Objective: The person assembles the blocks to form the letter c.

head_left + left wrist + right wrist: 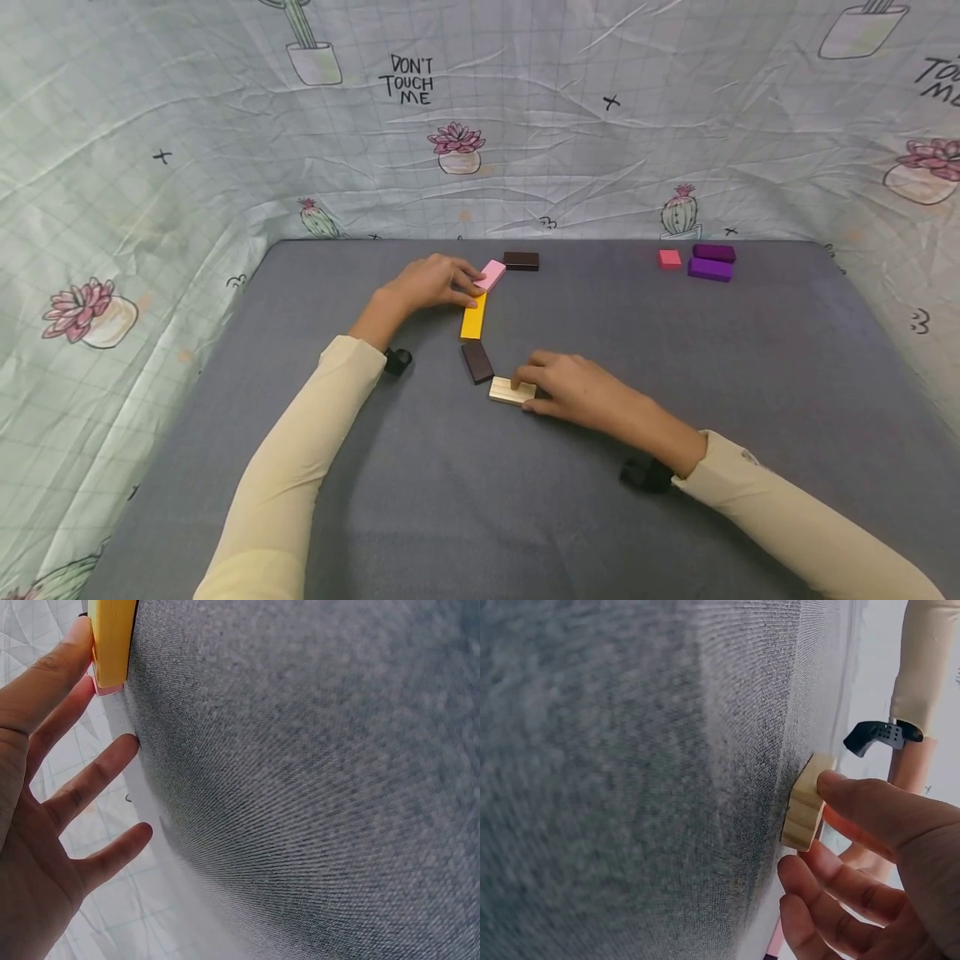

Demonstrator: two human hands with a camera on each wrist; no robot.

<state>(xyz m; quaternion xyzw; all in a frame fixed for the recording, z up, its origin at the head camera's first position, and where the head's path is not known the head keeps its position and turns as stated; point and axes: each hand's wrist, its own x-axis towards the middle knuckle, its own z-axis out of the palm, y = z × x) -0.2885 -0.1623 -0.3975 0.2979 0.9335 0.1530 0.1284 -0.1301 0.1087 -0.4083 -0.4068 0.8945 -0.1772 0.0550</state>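
A curved row of small blocks lies on the grey cloth. My left hand [435, 282] is at its far part, thumb tip touching the yellow block [472, 321] and index finger at the pink block [491, 273]. In the left wrist view its other fingers are spread and hold nothing, beside the yellow block [112, 645]. At the near end, my right hand [573, 390] pinches the pale wooden block [506, 392] between thumb and fingers. The right wrist view shows the thumb on this wooden block's edge [806, 810]. A dark brown block [477, 363] lies between the yellow and wooden ones.
Another dark brown block [521, 262] lies beyond the pink one, at its right. Towards the back right are a red block [670, 259] and two purple blocks [710, 269]. A printed cloth [540, 125] forms walls behind and at both sides.
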